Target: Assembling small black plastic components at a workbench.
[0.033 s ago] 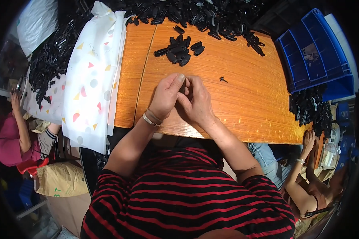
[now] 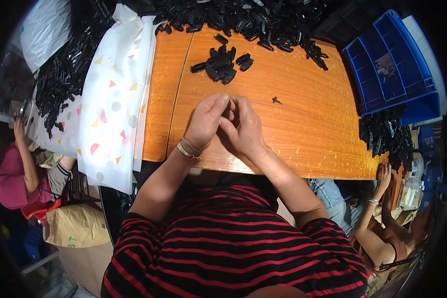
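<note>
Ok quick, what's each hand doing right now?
Left hand: closed on the small black part.
Right hand: closed on the same part, fingers pressed against the left hand.

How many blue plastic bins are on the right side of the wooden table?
1: a blue plastic bin with compartments sits at the wooden table's far right corner, beside heaped black plastic parts. Others may lie beyond the picture's edge.

Blue bin [image 2: 390, 69] at right; patterned white bag [image 2: 115, 99] at left.
</note>
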Available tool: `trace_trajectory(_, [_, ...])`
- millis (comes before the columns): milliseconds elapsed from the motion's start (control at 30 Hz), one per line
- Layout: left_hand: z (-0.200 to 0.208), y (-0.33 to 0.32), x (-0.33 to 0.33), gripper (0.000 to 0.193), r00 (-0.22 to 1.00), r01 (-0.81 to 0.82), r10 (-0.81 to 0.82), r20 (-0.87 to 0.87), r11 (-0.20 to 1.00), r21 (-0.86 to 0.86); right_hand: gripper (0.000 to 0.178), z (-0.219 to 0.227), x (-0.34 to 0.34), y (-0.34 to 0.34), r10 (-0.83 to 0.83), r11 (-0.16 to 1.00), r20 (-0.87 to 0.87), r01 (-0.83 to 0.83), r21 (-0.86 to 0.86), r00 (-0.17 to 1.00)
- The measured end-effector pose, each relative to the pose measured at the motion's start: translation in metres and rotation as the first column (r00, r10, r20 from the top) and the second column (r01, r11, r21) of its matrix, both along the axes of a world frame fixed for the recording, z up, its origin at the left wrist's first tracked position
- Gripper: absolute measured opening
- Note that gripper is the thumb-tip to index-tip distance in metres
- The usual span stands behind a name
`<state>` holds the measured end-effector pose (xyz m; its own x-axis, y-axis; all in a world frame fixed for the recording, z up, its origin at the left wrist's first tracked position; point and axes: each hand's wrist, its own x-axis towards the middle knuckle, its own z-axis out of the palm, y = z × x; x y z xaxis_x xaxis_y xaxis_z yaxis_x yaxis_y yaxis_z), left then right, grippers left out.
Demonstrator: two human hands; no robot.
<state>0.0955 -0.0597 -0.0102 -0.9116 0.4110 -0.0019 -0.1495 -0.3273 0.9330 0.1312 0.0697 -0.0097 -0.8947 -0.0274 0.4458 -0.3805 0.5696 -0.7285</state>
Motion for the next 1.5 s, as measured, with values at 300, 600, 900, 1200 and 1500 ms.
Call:
trace_trajectory(300, [0.002, -0.026, -0.060, 0.017, 0.992, -0.129, 0.119, -0.049, 0.933, -0.335, 0.027, 0.017, -0.079, 0.097, -0.076, 0.987, 0.231, 0.039, 0.159, 0.970])
trace_trajectory(600, [0.004, -0.026, -0.089, 0.020, 0.530, -0.672, -0.338, -0.778, 0.392, -0.628, 0.033, 0.020, -0.189, 0.111, -0.415, 0.789, 0.172, 0.260, 0.557, 0.893])
trace_trajectory(900, [0.005, -0.035, -0.083, 0.020, 0.641, -0.557, -0.315, -0.700, 0.436, -0.706, 0.031, 0.024, -0.160, 0.112, -0.387, 0.715, 0.191, 0.163, 0.680, 0.902])
trace_trajectory(1200, [0.017, -0.024, -0.037, 0.018, 0.979, -0.205, 0.205, -0.015, 0.967, -0.149, 0.025, 0.037, -0.077, 0.076, -0.090, 0.994, 0.280, 0.069, 0.082, 0.956])
trace_trajectory(1500, [0.024, -0.028, -0.016, 0.022, 0.986, -0.136, 0.133, 0.101, 0.990, 0.024, 0.018, 0.045, -0.026, 0.010, 0.022, 0.979, 0.082, -0.005, -0.204, 0.996])
